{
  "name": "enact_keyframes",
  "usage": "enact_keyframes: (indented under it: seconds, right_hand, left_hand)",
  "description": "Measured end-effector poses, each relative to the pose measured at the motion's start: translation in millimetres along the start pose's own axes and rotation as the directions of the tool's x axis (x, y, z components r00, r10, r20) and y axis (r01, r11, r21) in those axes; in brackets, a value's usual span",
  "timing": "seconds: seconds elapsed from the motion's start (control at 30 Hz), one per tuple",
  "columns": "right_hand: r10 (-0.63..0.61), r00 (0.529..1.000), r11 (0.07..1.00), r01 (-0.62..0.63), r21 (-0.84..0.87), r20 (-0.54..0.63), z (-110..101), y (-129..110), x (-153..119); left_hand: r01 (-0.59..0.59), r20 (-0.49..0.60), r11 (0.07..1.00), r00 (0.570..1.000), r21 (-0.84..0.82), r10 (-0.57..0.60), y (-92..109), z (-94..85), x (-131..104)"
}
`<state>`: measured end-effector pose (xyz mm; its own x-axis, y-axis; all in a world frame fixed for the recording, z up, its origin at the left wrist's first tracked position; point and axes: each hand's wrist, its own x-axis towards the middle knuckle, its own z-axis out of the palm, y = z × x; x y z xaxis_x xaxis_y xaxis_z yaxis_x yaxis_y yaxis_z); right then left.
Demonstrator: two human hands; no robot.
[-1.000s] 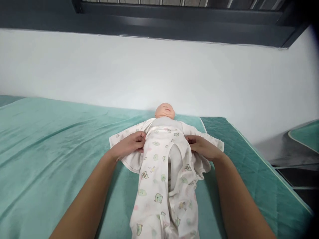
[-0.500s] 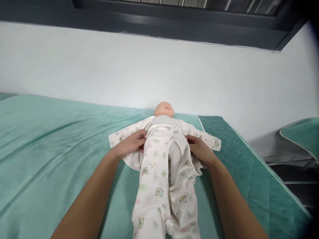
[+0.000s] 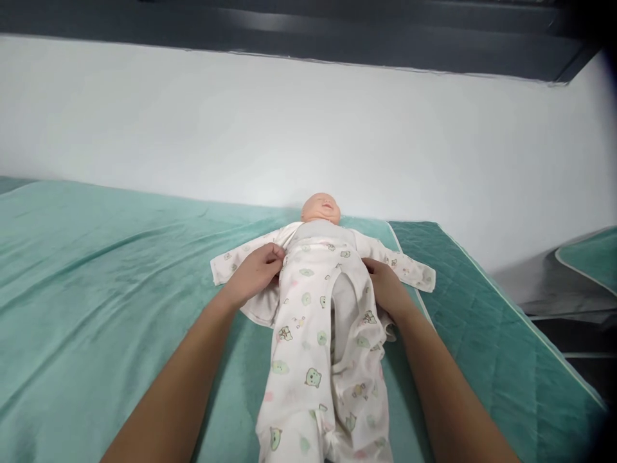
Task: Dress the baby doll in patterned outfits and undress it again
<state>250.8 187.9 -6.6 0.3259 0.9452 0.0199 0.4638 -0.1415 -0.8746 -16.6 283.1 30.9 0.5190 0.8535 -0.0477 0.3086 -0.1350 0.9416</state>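
Note:
A baby doll (image 3: 321, 207) lies on its back, head toward the wall. White printed baby trousers (image 3: 301, 328) cover it from the chest down, with an opening at the crotch showing grey underneath. A matching printed jacket (image 3: 248, 256) lies spread beneath, sleeves stretched to both sides. At the waist's left edge my left hand (image 3: 256, 273) is closed, thumb and forefinger pinching the trousers. Opposite it, my right hand (image 3: 387, 286) has its fingers bent around the trousers' right edge, the fingertips partly hidden by the cloth.
Light green sheeting (image 3: 120, 289) covers the bed, with wrinkles at the left. A darker quilted green mat (image 3: 482, 321) lies at the right. Behind stands a white wall (image 3: 241, 128) under a dark beam (image 3: 313, 38). Another green cover (image 3: 590, 260) hangs at the far right.
The view has tilted down and shifted slightly. My right hand's fingers sit further behind the trousers' edge; both hands remain at the waist sides.

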Motion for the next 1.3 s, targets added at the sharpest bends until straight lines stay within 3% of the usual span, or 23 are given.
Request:
enact_keyframes:
  seconds: [0.2,0.5,0.93,1.3]
  right_hand:
    - [-0.046,0.997,0.999,0.044,0.026,0.057,0.8,-5.2,-3.4]
    - [-0.057,0.995,0.98,0.04,0.196,0.085,4.2,-5.3,-4.1]
    - [-0.019,0.999,0.997,0.016,0.069,0.046,4.2,-7.5,-3.3]
    - [0.025,0.997,0.996,-0.031,0.079,0.079,1.5,-6.1,-3.6]
  left_hand:
    - [0.074,0.169,0.984,0.985,-0.164,-0.046,1.1,-8.2,-2.8]
    - [0.109,0.134,0.968,0.988,-0.227,-0.079,3.3,-3.2,-1.1]
    - [0.022,0.09,0.976,0.996,-0.219,-0.002,8.6,3.9,-4.0]
    - [0.006,0.084,0.996,0.996,-0.091,0.001,-4.6,2.8,2.4]
